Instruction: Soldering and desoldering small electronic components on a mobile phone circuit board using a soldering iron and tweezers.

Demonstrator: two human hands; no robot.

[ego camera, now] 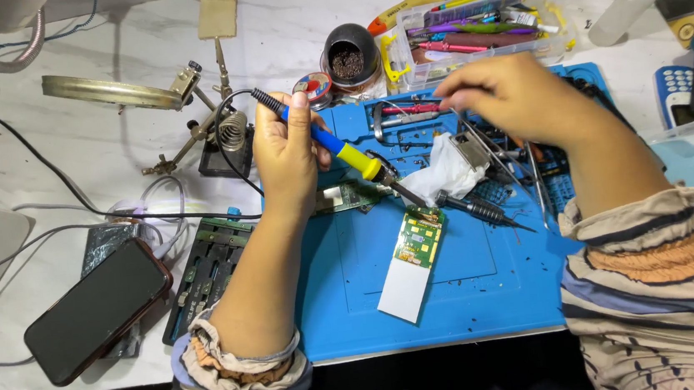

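Blue-and-yellow soldering iron (341, 149), blue mat (456, 294), green circuit board (419, 237)

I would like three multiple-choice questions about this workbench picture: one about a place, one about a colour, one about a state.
1. Where does the small circuit board lie?
A. on the blue mat
B. on the dark phone
C. inside the clear plastic box

2. What colours is the grip of the soldering iron?
A. red and white
B. blue and yellow
C. all black

3. What is the left hand doing?
A. resting flat and empty
B. gripping the soldering iron
C. holding the phone

Answers:
1 A, the board lies on the mat beside a white rectangle.
2 B, blue above and yellow near the tip.
3 B, its fingers are closed around the grip, with the tip close to the board.
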